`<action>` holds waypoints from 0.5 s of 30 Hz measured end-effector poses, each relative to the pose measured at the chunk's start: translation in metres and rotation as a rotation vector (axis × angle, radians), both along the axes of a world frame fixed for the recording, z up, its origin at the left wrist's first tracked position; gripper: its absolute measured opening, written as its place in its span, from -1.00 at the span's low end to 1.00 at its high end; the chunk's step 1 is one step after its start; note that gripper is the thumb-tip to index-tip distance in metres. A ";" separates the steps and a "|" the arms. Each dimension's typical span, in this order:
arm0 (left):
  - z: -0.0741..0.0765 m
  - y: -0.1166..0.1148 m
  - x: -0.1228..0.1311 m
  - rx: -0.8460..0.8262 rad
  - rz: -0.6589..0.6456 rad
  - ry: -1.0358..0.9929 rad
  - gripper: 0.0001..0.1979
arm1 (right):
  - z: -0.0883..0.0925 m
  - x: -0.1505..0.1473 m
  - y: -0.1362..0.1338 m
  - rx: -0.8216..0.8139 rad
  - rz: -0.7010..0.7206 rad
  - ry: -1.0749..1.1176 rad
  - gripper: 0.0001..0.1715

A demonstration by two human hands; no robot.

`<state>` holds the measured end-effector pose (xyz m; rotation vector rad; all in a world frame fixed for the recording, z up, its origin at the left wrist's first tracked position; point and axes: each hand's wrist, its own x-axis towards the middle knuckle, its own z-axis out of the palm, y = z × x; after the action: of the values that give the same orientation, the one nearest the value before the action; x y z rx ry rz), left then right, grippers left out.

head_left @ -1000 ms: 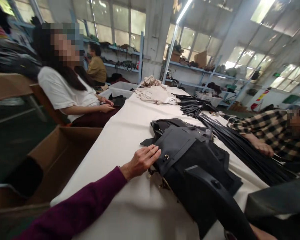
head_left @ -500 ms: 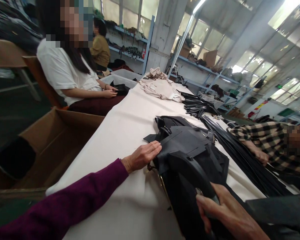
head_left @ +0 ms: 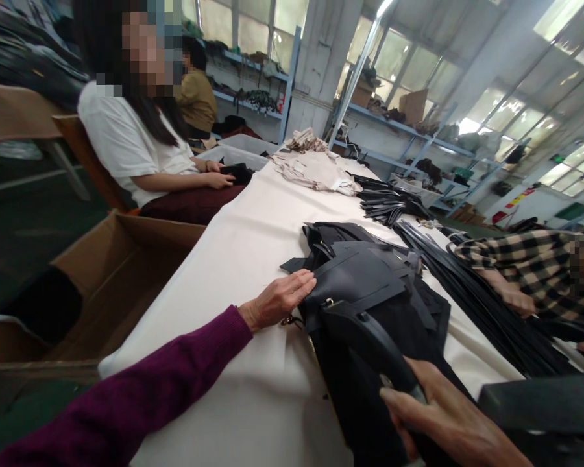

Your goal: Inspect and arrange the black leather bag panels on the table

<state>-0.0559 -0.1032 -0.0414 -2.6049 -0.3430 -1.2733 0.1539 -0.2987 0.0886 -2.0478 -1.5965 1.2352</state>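
My left hand (head_left: 281, 298), in a purple sleeve, has its fingers pressed together on the near-left edge of a black leather piece (head_left: 340, 275). The thumb is hidden below. In my right hand (head_left: 435, 402) is a black curved hand tool (head_left: 372, 337), gripped by its rear part; its exact kind I cannot make out. Its front end rests over or just above the black leather, beside a small gold-coloured metal fitting (head_left: 328, 302). Under it, a black panel with a gold zipper-like edge (head_left: 316, 353) hangs toward me. More black pieces lie stacked beneath.
A white-covered table (head_left: 224, 259) runs away from me. Black strips (head_left: 467, 305) lie along its right side; beige pieces (head_left: 316, 172) lie farther back. An open cardboard box (head_left: 126, 285) stands at left. Co-workers sit on both sides, one in a checked shirt (head_left: 540, 266).
The front of the black tool has dipped slightly, and the gold-coloured fitting now shows beside it. My left hand keeps its place on the leather. The view has shifted a little.
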 end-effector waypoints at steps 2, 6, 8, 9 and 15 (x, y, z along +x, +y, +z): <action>-0.001 0.000 -0.001 -0.014 -0.004 0.002 -0.71 | -0.007 0.002 0.012 -0.007 0.072 0.080 -0.69; 0.000 0.000 -0.001 -0.031 -0.015 0.006 -0.71 | -0.013 0.016 0.024 0.087 0.059 0.099 -0.64; -0.001 0.000 0.000 -0.030 -0.014 0.007 -0.71 | -0.013 0.024 0.019 0.116 0.047 0.082 -0.61; -0.001 0.001 0.000 -0.034 -0.010 0.011 -0.71 | -0.012 0.027 0.015 0.119 0.044 0.066 -0.60; -0.003 0.001 0.004 -0.088 -0.001 0.034 -0.70 | -0.010 0.026 -0.007 0.033 0.019 -0.029 -0.62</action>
<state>-0.0523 -0.1022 -0.0441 -2.6971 -0.3998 -1.2390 0.1795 -0.3052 0.0786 -2.0438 -1.6414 1.1831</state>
